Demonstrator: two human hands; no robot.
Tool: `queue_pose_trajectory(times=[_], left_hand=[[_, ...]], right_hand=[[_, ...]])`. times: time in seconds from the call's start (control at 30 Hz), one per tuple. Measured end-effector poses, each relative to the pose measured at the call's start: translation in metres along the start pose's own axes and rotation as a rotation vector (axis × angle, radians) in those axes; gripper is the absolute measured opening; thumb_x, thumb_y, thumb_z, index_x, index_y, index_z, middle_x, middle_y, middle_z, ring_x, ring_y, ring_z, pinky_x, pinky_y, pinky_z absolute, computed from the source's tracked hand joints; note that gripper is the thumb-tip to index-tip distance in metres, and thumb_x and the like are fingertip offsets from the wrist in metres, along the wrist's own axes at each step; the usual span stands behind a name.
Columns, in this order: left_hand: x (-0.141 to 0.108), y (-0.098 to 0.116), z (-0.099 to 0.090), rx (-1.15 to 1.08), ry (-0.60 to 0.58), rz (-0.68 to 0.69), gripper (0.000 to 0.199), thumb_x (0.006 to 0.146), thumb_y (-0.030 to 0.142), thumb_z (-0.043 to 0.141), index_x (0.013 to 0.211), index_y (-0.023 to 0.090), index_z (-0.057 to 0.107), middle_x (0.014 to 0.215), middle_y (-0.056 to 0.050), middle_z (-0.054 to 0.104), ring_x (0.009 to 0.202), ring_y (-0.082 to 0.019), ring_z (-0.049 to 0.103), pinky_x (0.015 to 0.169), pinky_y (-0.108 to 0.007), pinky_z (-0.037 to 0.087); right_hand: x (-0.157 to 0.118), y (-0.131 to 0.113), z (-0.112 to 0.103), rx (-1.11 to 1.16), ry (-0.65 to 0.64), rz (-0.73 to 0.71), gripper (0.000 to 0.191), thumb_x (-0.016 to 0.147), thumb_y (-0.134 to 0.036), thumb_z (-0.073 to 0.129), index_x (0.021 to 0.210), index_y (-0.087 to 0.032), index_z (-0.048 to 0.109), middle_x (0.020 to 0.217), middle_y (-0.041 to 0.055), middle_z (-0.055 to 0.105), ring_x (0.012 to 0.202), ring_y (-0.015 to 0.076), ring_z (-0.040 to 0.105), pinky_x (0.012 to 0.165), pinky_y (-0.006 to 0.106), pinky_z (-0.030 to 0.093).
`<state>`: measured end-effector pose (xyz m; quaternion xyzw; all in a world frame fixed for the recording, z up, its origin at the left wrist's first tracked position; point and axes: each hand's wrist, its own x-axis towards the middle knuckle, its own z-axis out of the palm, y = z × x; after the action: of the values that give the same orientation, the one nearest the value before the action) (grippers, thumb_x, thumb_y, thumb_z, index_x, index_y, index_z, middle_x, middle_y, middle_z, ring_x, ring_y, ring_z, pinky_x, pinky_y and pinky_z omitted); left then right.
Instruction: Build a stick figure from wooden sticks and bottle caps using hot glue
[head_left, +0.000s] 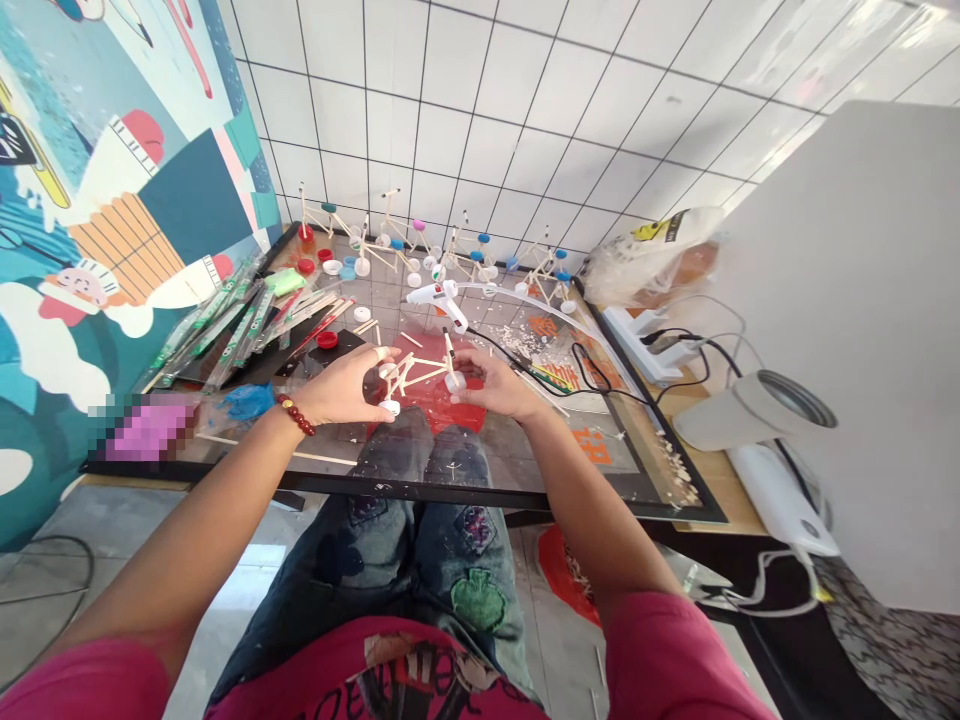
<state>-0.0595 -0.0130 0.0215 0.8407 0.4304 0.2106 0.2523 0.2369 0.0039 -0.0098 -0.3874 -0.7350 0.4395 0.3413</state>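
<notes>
Between my hands is a small wooden stick frame (424, 366) with white bottle caps at its ends and a dark-tipped upright stick on the right. My left hand (341, 388) has thumb and fingers closed around its left end, by a white bottle cap (389, 408). At the opposite end, my right hand (495, 385) pinches near another white cap (455, 381). Just beyond the frame lies a white glue gun (448, 303), its nozzle pointing left. Under the frame, a red patch (442, 400) shows on the glass tabletop (525, 455).
Several similar stick frames (386, 245) with coloured caps line the tiled wall. Packaged sticks (240, 325) pile up at left, near a red cap (327, 340). A black cord (517, 362) crosses the right side toward a white power strip (649, 345). A grey-white cylinder (735, 412) stands at the right edge.
</notes>
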Motion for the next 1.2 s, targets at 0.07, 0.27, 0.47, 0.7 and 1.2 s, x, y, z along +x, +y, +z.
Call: queue_pose_trajectory(times=[0.07, 0.27, 0.47, 0.7, 1.2], left_hand=[[0.000, 0.000, 0.000, 0.027, -0.006, 0.028, 0.084, 0.067, 0.043, 0.081, 0.141, 0.017, 0.052, 0.144, -0.014, 0.057, 0.133, -0.032, 0.056, 0.115, -0.045, 0.044], [-0.001, -0.001, -0.002, 0.041, -0.021, 0.048, 0.084, 0.070, 0.044, 0.078, 0.144, 0.018, 0.049, 0.147, -0.013, 0.054, 0.136, -0.032, 0.054, 0.116, -0.043, 0.043], [-0.001, -0.003, -0.002, 0.042, -0.020, 0.048, 0.083, 0.070, 0.044, 0.078, 0.144, 0.017, 0.049, 0.146, -0.013, 0.056, 0.134, -0.031, 0.055, 0.116, -0.042, 0.043], [0.000, -0.008, -0.002, 0.031, -0.001, 0.073, 0.084, 0.069, 0.043, 0.079, 0.144, 0.019, 0.050, 0.146, -0.012, 0.057, 0.133, -0.031, 0.056, 0.115, -0.043, 0.044], [0.000, -0.006, -0.003, 0.031, -0.018, 0.053, 0.085, 0.070, 0.044, 0.078, 0.145, 0.017, 0.049, 0.147, -0.014, 0.055, 0.135, -0.033, 0.055, 0.116, -0.043, 0.043]], right_hand=[[0.000, 0.000, 0.000, -0.036, 0.015, -0.011, 0.057, 0.066, -0.027, 0.085, 0.119, -0.021, 0.064, 0.116, 0.0066, 0.069, 0.106, 0.0222, 0.066, 0.103, 0.043, 0.051], [-0.001, 0.002, -0.002, -0.056, 0.001, -0.017, 0.061, 0.067, -0.028, 0.085, 0.124, -0.021, 0.063, 0.124, 0.0082, 0.067, 0.110, 0.0229, 0.066, 0.106, 0.043, 0.050], [-0.001, 0.003, -0.002, -0.090, 0.004, -0.026, 0.069, 0.066, -0.027, 0.086, 0.130, -0.022, 0.061, 0.127, 0.0087, 0.067, 0.115, 0.0239, 0.065, 0.108, 0.043, 0.049], [0.000, 0.005, -0.004, -0.127, 0.008, -0.027, 0.060, 0.066, -0.029, 0.084, 0.122, -0.020, 0.066, 0.122, 0.0086, 0.070, 0.113, 0.0255, 0.066, 0.107, 0.045, 0.049], [-0.003, 0.000, -0.003, -0.161, -0.008, -0.020, 0.055, 0.073, -0.031, 0.080, 0.124, -0.018, 0.066, 0.126, 0.0102, 0.069, 0.116, 0.0252, 0.065, 0.108, 0.044, 0.048]])
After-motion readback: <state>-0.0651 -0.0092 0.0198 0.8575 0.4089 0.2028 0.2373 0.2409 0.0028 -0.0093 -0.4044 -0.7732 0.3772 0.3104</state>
